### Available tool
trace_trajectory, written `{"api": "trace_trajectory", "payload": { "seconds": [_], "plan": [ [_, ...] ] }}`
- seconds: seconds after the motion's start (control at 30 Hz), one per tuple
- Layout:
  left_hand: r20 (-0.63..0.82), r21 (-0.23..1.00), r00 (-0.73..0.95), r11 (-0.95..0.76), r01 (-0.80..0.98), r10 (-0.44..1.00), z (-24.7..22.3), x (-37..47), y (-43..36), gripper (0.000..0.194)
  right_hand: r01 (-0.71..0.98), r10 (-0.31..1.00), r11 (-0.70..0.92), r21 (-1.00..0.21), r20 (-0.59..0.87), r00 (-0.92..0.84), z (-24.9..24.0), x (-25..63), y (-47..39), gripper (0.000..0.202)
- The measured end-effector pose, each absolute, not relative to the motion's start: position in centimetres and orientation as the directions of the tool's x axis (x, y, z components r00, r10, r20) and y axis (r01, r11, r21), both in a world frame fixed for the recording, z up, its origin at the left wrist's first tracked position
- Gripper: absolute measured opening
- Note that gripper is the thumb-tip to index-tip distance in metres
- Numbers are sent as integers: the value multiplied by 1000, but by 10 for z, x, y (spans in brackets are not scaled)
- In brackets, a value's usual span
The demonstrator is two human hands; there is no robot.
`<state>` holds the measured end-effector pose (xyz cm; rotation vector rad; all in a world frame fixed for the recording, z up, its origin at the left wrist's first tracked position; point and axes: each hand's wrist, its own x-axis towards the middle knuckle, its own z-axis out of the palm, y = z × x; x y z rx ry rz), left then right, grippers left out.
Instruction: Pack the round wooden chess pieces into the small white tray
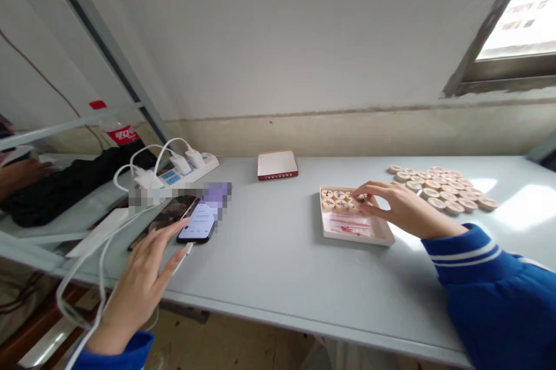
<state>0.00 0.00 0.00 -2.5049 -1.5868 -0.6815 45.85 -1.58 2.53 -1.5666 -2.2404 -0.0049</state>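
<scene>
My right hand [402,208] reaches into a shallow pink-white tray [382,235] and pinches a round wooden chess piece [360,200] at the end of a row of similar pieces [333,198] along the tray's far side. A cluster of several more wooden pieces [443,187] lies on the table to the right of the tray. My left hand [141,280] hovers flat, fingers spread, at the table's near-left edge, its index fingertip next to a lit phone [197,225]. A second phone [167,215] lies beside it.
A white power strip [191,168] with chargers and white cables [99,248] sits at the back left. A red-and-white box lid [277,165] lies near the wall. A cola bottle [119,132] and another person's hand [21,173] are at far left, beyond a black bag [65,185].
</scene>
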Motion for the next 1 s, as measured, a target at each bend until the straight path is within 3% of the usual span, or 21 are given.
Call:
{"api": "trace_trajectory", "payload": {
  "seconds": [0.17, 0.33, 0.47, 0.57, 0.67, 0.83, 1.0],
  "plan": [
    [419, 212, 332, -446, 869, 845, -4, -3, -3, 48, 877, 897, 394, -276, 321, -302, 26, 458, -17, 25],
    [358, 426, 253, -398, 813, 899, -7, 35, -19, 40, 826, 900, 422, -372, 284, -332, 31, 446, -21, 22],
    [228, 559, 455, -498, 662, 861, 6, 109, -33, 34, 749, 870, 492, -444, 273, -410, 32, 434, -23, 17],
    [244, 543, 617, -633, 552, 748, 24, 166, -16, 33, 712, 850, 526, -464, 293, -437, 31, 431, -23, 14],
    [311, 504, 662, -709, 494, 682, 38, 213, 29, 31, 710, 861, 508, -487, 306, -406, 32, 435, -23, 13],
    [259, 529, 670, -682, 505, 696, 31, 268, 101, 29, 728, 872, 482, -487, 345, -346, 35, 444, -24, 16],
    [221, 567, 689, -666, 485, 690, 9, 277, 114, 38, 700, 836, 547, -459, 353, -421, 30, 439, -21, 12]
  ]
}}
